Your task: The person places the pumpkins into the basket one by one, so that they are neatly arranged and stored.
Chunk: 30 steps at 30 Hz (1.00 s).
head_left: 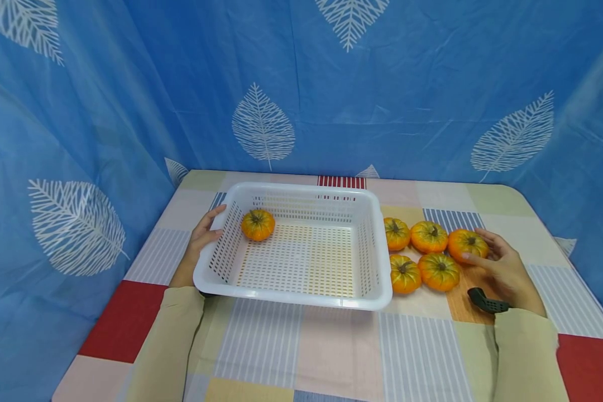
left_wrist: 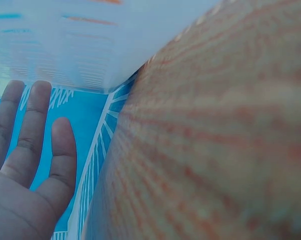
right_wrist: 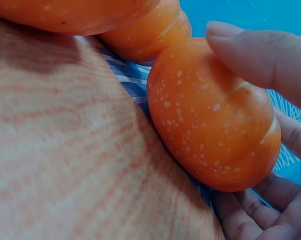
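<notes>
Clasped round orange ribbed pumpkin in right hand, at back row's right end on patchwork-covered table. Held straight-fingered left hand at left wall of white perforated plastic basket. Seemed best to grip sides evenly, lift clear of neighbouring pumpkins.

The head view is looking forward and down over the desk; low, close wrist views are sharing the basket, left, and the rightmost pumpkin, right.

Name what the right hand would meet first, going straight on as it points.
The right hand would first meet the rightmost pumpkin; its thumb and fingers reach round that one, though how firmly they touch is unclear.
</notes>
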{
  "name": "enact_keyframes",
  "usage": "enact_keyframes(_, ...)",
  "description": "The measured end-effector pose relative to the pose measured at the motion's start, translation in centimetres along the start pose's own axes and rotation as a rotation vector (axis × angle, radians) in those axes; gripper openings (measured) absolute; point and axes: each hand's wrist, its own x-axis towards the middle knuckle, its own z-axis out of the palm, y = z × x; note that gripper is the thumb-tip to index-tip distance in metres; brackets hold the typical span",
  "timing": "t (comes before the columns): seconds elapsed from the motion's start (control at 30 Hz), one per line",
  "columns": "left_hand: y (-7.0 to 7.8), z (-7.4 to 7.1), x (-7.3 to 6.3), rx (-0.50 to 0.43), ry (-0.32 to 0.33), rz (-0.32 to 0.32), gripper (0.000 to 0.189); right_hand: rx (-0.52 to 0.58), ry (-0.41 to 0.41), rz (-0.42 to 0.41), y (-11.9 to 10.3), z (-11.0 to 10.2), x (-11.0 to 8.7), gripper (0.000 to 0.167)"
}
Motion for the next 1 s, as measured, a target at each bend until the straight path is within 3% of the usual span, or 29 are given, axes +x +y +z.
enact_keyframes(0.53,0.1,0.2,-0.2,0.015,0.03,-0.022,0.063,-0.006,0.039,0.034,-1.0,-0.1,-0.2,0.077)
enact_keyframes(0.77,0.1,0.1,-0.2,0.004,0.014,0.0,0.064,-0.094,0.091,-0.008,-2.5,-0.4,-0.4,0.077)
enact_keyframes(1.0,0.2,0.1,-0.2,0.005,0.025,-0.018,0.064,0.021,0.112,-0.086,-4.3,-0.6,-0.7,0.073)
